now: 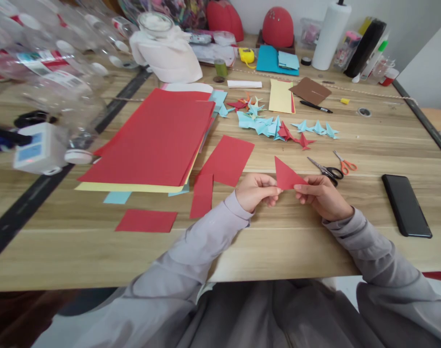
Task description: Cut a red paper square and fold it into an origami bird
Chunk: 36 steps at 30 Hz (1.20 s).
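Observation:
A small red paper triangle (286,175) is held up between my two hands, just above the wooden table. Its lower left corner is pinched by my left hand (259,191), thumb on top. On the right corner, my right hand (321,194) grips the same paper between thumb and fingers. Left of my hands lie a red paper sheet (227,160), a narrow red strip (201,195) and another red piece (146,221). Scissors with black handles (331,172) and a smaller orange-handled pair (346,164) rest just beyond my right hand.
A stack of large red sheets (151,140) covers the left middle. Folded light blue paper cranes (264,125) and red ones lie farther back. A black phone (405,205) is at the right. Plastic bottles (75,111) crowd the left; a white bottle (331,36) stands behind.

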Each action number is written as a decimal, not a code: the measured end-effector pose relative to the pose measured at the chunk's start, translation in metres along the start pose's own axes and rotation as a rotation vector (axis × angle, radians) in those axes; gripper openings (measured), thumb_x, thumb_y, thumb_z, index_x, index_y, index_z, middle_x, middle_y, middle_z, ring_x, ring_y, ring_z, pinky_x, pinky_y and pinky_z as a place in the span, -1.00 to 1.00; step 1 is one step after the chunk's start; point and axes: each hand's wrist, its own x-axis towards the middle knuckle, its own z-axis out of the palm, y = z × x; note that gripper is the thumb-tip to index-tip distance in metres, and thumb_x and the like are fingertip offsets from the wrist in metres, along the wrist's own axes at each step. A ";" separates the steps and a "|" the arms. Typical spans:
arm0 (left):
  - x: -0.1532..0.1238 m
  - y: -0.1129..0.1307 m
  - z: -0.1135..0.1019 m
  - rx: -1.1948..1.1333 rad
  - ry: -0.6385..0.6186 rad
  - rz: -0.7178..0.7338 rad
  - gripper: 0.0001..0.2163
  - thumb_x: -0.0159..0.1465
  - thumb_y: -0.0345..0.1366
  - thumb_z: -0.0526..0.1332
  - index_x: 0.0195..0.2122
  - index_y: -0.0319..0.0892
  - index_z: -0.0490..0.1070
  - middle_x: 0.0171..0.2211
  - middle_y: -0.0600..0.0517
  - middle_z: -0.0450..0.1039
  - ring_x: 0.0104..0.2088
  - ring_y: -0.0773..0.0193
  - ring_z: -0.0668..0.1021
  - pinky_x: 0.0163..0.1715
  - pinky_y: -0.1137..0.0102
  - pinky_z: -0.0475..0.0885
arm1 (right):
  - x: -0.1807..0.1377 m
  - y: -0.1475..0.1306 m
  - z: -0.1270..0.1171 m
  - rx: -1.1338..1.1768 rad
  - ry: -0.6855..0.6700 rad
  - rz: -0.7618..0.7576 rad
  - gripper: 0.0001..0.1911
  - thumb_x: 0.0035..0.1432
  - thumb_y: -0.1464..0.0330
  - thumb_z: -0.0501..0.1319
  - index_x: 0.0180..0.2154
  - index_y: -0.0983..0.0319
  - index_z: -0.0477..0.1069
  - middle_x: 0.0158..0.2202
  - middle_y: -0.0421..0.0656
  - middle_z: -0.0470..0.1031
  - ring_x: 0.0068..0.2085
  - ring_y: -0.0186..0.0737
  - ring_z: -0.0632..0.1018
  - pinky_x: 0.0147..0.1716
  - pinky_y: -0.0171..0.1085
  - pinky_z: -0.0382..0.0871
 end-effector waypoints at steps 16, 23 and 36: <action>0.000 -0.007 -0.004 0.418 0.282 0.455 -0.95 0.00 -0.42 0.17 -0.51 -0.24 0.42 -0.70 0.12 0.32 -0.68 0.40 0.37 -0.64 0.47 0.30 | 0.003 -0.004 -0.009 0.102 0.063 -0.075 -0.71 -0.29 0.34 0.49 -0.64 0.26 0.39 -0.65 -0.24 0.47 -0.64 -0.44 0.40 -0.66 -0.43 0.25; -0.001 -0.016 0.000 1.127 0.339 1.278 -0.92 0.16 -0.44 0.20 -0.32 -0.24 0.46 -0.42 -0.07 0.45 -0.40 0.25 0.45 -0.42 0.35 0.39 | 0.001 -0.001 -0.001 0.062 -0.004 -0.002 -0.72 -0.24 0.32 0.47 -0.63 0.28 0.39 -0.65 -0.25 0.45 -0.66 -0.48 0.36 -0.66 -0.43 0.21; 0.000 -0.011 0.001 0.441 0.088 0.565 -0.85 0.19 -0.33 0.21 -0.49 -0.25 0.44 -0.50 0.06 0.34 -0.60 0.43 0.41 -0.58 0.47 0.37 | 0.003 0.010 -0.004 -0.320 0.101 -0.486 -0.74 -0.06 0.21 0.39 -0.32 0.19 0.49 -0.39 -0.20 0.52 -0.39 -0.32 0.50 -0.37 -0.30 0.39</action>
